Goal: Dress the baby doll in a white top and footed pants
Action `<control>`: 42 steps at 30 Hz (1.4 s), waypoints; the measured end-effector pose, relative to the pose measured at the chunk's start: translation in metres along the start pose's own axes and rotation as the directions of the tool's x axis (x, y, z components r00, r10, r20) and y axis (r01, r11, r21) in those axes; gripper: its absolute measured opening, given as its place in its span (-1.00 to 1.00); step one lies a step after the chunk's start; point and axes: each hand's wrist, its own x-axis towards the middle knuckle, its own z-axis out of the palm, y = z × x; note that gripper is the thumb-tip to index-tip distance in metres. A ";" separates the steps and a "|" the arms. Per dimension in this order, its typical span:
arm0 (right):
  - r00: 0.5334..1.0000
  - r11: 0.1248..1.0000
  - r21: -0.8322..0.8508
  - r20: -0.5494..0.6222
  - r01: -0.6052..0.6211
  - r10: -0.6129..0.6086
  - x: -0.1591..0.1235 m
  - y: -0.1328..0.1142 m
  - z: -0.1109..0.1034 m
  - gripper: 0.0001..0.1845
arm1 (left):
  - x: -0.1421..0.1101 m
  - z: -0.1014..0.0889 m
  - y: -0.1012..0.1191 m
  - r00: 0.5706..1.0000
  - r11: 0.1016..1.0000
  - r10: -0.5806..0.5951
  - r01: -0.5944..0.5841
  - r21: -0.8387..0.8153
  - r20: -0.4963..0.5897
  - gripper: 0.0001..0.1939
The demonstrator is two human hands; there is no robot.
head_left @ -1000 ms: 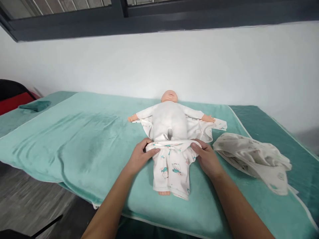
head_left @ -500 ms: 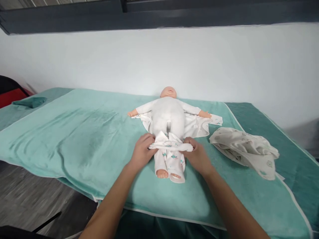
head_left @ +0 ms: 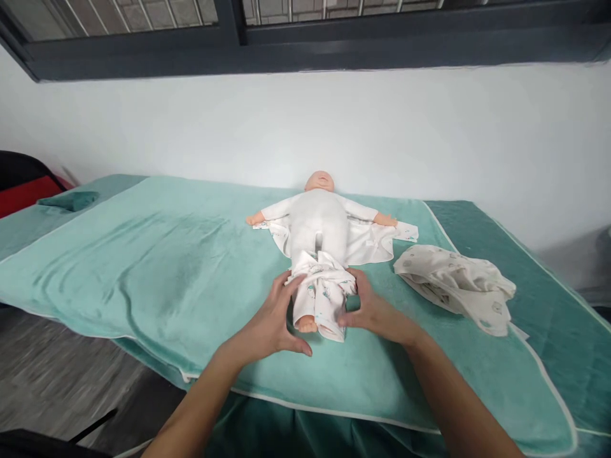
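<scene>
Doll (head_left: 317, 219) on its back on the green blanket (head_left: 167, 267); printed pants (head_left: 327, 299) on its legs, bunched toward the thighs. Left hand (head_left: 267, 326) and right hand (head_left: 377, 312) flank them, thumbs spread wide from fingers. Step in hand, judged: adjusting the pants; next move probably calls for an even grip on both sides. Fingertip contact at the waistband unclear; foot in right-hand leg opening mostly hidden.

At eight and four o'clock, the splayed left hand (head_left: 265, 322) and right hand (head_left: 379, 312) flank the doll's (head_left: 319, 216) patterned trousers (head_left: 323, 294). A crumpled cloth (head_left: 453, 283) lies at three o'clock.
</scene>
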 end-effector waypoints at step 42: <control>0.941 0.745 -0.633 0.339 0.211 0.022 0.030 -0.222 -0.050 -0.54 | 0.052 -0.175 0.159 0.993 0.984 0.111 -0.104 0.146 -0.039 -0.82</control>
